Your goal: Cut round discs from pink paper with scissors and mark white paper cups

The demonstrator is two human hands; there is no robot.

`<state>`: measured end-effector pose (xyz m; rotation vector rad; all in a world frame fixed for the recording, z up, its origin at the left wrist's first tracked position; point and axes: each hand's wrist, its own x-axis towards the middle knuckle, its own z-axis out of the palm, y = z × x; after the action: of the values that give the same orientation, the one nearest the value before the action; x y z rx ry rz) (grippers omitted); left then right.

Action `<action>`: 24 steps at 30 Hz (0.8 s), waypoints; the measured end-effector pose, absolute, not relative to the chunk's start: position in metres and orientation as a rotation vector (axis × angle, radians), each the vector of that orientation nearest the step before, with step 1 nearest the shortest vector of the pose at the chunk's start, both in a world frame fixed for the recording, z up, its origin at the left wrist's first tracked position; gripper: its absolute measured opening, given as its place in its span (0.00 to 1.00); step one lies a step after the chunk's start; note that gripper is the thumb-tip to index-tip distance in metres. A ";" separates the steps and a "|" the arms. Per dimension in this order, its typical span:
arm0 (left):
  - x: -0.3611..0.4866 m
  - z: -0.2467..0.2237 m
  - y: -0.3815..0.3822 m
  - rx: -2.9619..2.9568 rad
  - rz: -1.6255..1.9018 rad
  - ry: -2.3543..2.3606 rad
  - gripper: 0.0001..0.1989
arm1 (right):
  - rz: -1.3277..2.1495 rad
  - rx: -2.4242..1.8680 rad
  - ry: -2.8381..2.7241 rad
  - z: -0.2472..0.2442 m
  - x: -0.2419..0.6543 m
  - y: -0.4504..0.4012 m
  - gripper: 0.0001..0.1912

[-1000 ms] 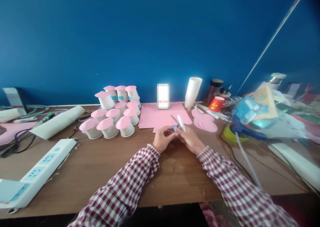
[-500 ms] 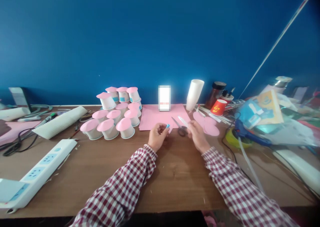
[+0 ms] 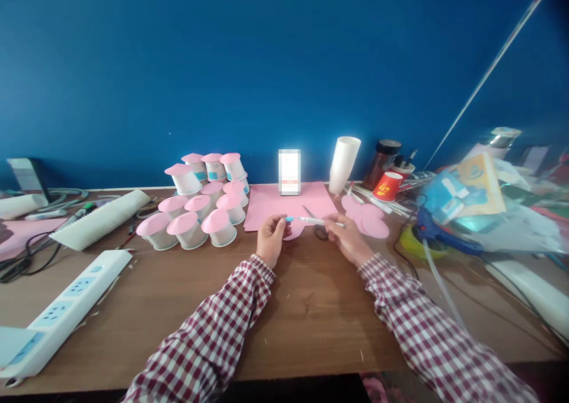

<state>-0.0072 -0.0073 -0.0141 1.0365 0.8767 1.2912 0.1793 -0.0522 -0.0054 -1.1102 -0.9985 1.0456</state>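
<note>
My left hand (image 3: 272,237) pinches a small blue pen cap (image 3: 290,218) between thumb and fingers. Held level in my right hand (image 3: 347,236) is a white marker pen (image 3: 316,221), its tip pointing left at the cap with a narrow gap between them. Below the cap lies a pink paper circle (image 3: 294,231), partly behind my left fingers. Scissors (image 3: 320,232) rest under the pen, their handles partly hidden by my right hand. Behind both hands is a pink paper sheet (image 3: 267,200).
At the left stand several white paper cups with pink cone tops (image 3: 219,225), near a power strip (image 3: 66,305). A stack of white cups (image 3: 345,165), pink paper circles (image 3: 367,219), a red cup (image 3: 387,186) and a blue glue gun (image 3: 448,237) sit to the right.
The marker in my right hand has swung from slanted to level and come close to the cap. The cap has turned in my left hand to line up with the pen tip.
</note>
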 end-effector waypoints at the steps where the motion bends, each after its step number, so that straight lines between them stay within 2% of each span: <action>1: -0.008 -0.014 -0.007 1.039 1.298 0.888 0.17 | 1.037 -1.115 -0.999 -0.006 0.179 -0.052 0.12; 24: -0.006 -0.012 -0.013 1.297 1.232 0.900 0.16 | 0.861 -1.303 -1.225 0.003 0.176 -0.059 0.14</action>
<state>-0.0057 -0.0133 -0.0116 1.2968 0.9005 1.2320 0.1757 -0.0590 0.0035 -1.3027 -1.2246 0.8608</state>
